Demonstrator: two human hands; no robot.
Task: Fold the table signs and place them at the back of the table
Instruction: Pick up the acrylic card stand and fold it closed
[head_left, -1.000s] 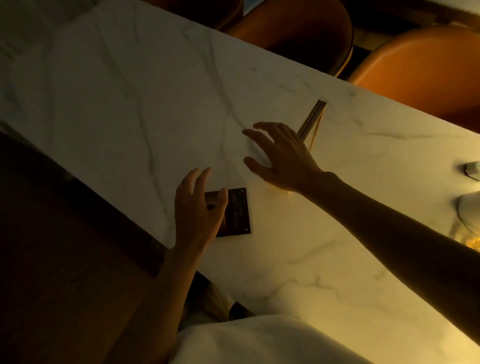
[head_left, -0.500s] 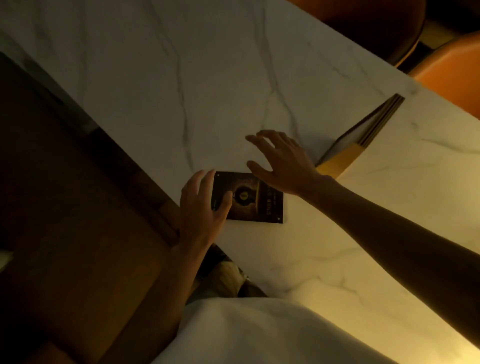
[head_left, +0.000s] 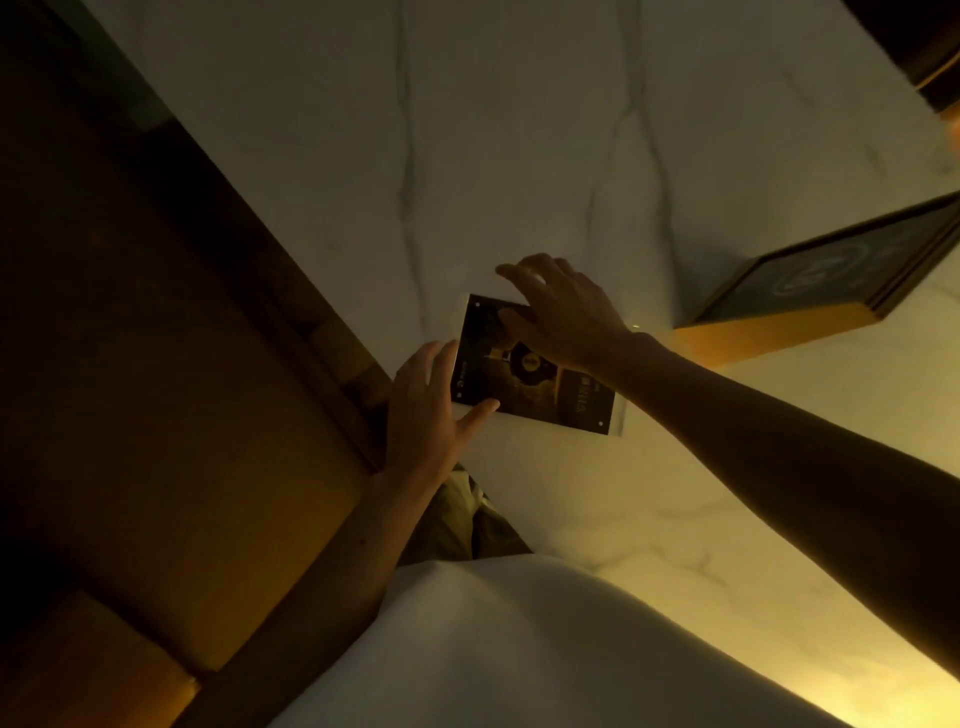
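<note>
Dim; print on sign (head_left: 545, 387) unreadable, partly hidden under right hand (head_left: 563, 312). Both spread: right fingertips on sign, left hand (head_left: 428, 415) touching its near-left corner.

The table sign (head_left: 540, 382) lies flat near the table's (head_left: 519, 130) front edge, the standing sign (head_left: 831, 280) behind and right.

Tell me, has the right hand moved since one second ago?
Yes. The right hand has come toward the table's near edge, onto the sign.

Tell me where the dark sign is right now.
The sign lies flat on the table near its front edge, mid-frame, between the left hand and right hand.
</note>
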